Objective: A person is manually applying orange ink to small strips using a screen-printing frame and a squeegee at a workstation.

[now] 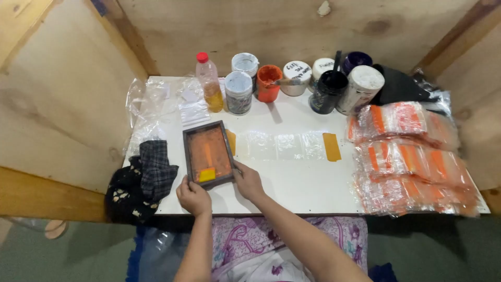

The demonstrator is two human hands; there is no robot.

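Small screen-printing frame (208,154), dark wooden border, orange-stained mesh, lies flat on the white bench (302,183) near its front edge, left of centre. A yellow squeegee block (207,175) sits inside at the near end of the mesh.

Handling, as a judgement: frame looks light and stiff; the wood rim is the place to take hold, the mesh being taut, ink-wet and easily marked. Ink residue may make the inner edges slippery.

Left hand (193,197) at the frame's near left corner, fingers curled against the rim, grip closed on the wood. Right hand (249,181) pressed to the near right side of the frame, fingers spread along the rim and the bench; grip looks loose rather than clamped, bracing more than holding. Both forearms come in from below, wrists low, elbows tucked toward the body.

Just right of the frame: a row of clear plastic bags (282,146) taped flat with a yellow tape strip (331,147). Back row: ink jars (239,92), an orange pot (268,82), a red-capped bottle (209,81). Stacks of printed orange-marked bags (412,159) on the right; dark checked rag (151,169) at the left edge.
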